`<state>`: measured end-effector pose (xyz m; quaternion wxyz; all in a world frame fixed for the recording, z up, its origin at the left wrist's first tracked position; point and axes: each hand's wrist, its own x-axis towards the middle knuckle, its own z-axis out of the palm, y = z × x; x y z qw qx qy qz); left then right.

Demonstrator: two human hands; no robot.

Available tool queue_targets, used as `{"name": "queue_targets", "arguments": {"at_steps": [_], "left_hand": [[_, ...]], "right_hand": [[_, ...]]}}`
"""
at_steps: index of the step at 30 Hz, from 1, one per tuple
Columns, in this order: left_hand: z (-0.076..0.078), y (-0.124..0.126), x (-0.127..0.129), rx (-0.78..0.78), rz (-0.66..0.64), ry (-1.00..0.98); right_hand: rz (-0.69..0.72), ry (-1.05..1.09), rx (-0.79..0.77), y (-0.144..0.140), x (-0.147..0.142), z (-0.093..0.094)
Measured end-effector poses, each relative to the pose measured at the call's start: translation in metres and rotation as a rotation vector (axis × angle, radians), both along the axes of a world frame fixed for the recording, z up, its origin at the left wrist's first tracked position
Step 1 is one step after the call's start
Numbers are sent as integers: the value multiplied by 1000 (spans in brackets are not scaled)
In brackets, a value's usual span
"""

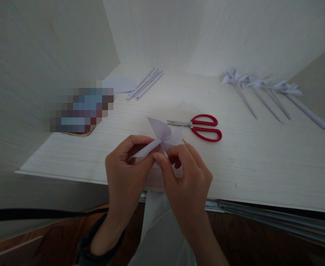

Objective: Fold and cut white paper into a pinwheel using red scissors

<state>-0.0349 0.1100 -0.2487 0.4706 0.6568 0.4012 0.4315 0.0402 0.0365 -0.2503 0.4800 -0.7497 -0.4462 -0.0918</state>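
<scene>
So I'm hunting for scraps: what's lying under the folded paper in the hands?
Bare desk shows beyond the folded paper. The left hand and right hand cover whatever lies directly beneath.

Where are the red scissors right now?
In the head view, the red-handled scissors lie flat on the pale wooden desk, just beyond and right of the folded white paper held by both hands, handles pointing right.
</scene>
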Motion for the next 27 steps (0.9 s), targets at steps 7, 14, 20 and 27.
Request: {"name": "queue_targets", "arguments": {"at_steps": [7, 14, 20, 27], "left_hand": [[0, 0, 1, -14, 5, -28], [0, 0, 1, 48, 3, -13], [2, 0, 1, 52, -49, 11], [5, 0, 3, 34, -32, 72]], "right_hand": [[-2, -60, -11, -3, -2, 0], [-30, -89, -46, -1, -2, 3], [-36, -88, -99, -2, -2, 5], [-31, -71, -194, -1, 2, 5]]}}
